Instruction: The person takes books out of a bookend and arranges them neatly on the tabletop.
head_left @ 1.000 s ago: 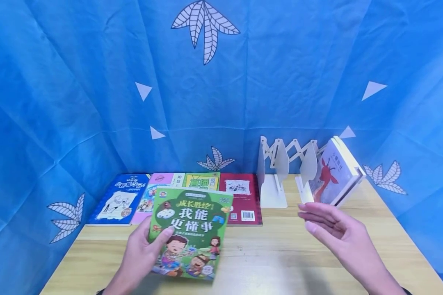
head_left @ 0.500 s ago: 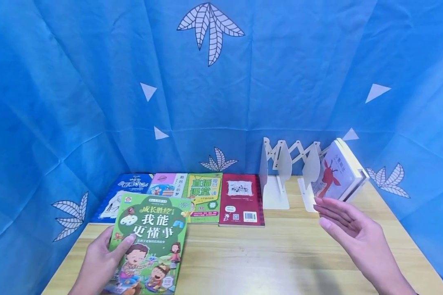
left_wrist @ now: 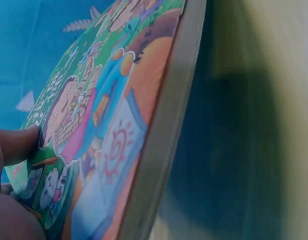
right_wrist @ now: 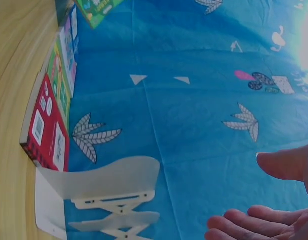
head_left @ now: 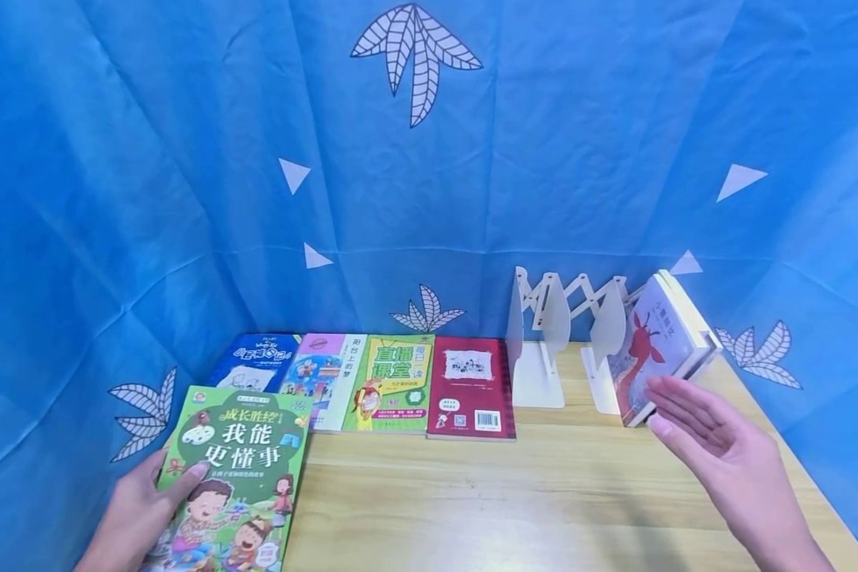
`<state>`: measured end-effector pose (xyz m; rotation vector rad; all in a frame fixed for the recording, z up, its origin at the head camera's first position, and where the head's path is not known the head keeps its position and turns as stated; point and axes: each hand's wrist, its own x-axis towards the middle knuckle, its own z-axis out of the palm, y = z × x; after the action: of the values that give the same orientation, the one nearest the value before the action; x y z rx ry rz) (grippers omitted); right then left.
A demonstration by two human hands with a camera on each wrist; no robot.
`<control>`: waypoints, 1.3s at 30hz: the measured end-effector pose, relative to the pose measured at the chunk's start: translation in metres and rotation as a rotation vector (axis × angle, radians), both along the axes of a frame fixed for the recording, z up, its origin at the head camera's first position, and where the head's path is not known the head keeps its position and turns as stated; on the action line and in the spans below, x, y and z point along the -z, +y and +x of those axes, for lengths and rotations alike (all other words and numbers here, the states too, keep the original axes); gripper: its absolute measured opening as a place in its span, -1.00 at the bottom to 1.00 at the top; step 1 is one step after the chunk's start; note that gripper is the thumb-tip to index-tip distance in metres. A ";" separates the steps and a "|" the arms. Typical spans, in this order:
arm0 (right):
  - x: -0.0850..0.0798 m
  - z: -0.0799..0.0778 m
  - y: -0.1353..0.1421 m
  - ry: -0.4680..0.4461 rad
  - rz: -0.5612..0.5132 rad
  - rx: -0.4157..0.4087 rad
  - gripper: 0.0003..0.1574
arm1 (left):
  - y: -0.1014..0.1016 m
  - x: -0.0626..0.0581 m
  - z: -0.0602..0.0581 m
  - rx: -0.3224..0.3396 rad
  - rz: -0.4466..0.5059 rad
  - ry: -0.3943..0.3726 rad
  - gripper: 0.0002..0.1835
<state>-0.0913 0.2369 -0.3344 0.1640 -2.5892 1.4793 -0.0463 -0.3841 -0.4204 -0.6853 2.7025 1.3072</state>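
Observation:
My left hand (head_left: 146,504) grips the left edge of a green children's book (head_left: 239,469), thumb across the cover, at the near left in the head view. The left wrist view shows the book's page edge (left_wrist: 166,130) tilted over the table. My right hand (head_left: 732,461) is held in the air at the right, fingers extended and holding nothing. Close behind its fingertips, in the head view, a book with a red giraffe (head_left: 643,349) leans in a white expandable bookend (head_left: 608,326).
Along the back lie a blue book (head_left: 260,357), a pink and white book (head_left: 322,381), a yellow-green book (head_left: 393,389) and a red book (head_left: 472,389). The wooden table (head_left: 472,500) meets a blue curtain (head_left: 543,159) on the back and sides.
My left hand has carried the green book left and toward me, uncovering the pink, yellow-green and red books and partly covering the blue one. The right hand has shifted slightly right.

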 end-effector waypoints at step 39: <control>0.011 -0.037 0.055 -0.018 0.000 0.137 -0.20 | -0.070 0.030 -0.001 0.124 -0.106 -0.219 0.08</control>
<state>-0.1284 0.2921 -0.3456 -0.0265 -2.5568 1.4390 -0.0473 -0.4540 -0.4504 -0.6183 2.6032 1.0045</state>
